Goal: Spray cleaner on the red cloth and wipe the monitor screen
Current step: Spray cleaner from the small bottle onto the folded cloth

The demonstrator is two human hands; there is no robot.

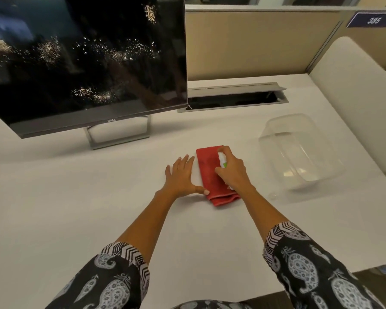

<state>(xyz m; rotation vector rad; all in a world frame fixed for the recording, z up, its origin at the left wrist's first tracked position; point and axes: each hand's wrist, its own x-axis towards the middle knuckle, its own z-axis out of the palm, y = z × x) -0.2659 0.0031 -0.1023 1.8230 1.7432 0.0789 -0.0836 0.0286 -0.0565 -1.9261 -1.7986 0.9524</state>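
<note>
A folded red cloth lies flat on the white desk, right of the monitor's stand. My right hand grips a small white spray bottle with a green band just above the cloth, its nozzle end pointing away from me. My left hand lies flat on the desk beside the cloth, fingers straight, with the thumb touching the cloth's near left edge. The dark monitor screen stands at the back left and is covered with patches of bright specks.
A clear plastic container stands on the desk to the right of my hands. Behind it an open cable tray is set into the desk. Beige partition walls close off the back and right.
</note>
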